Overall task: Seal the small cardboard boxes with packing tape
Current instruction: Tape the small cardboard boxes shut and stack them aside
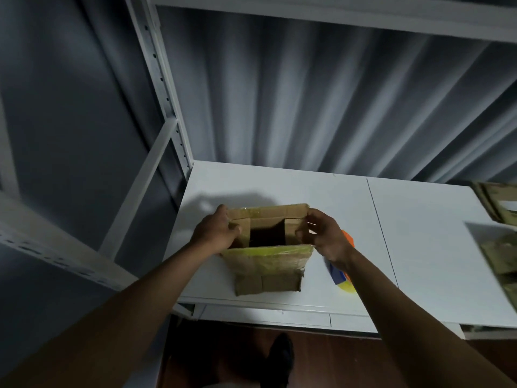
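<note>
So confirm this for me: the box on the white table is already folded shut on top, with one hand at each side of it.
Not quite. In the head view the box is open on top, a dark gap showing between its flaps. The rest holds: it sits on the white table, left hand and right hand at its sides.

White desk (419, 219) stood before grey corrugated wall (307, 93); white metal shelving frame (165, 113) at left; dark shoe (279, 357) on near wooden floor (223, 354).
</note>
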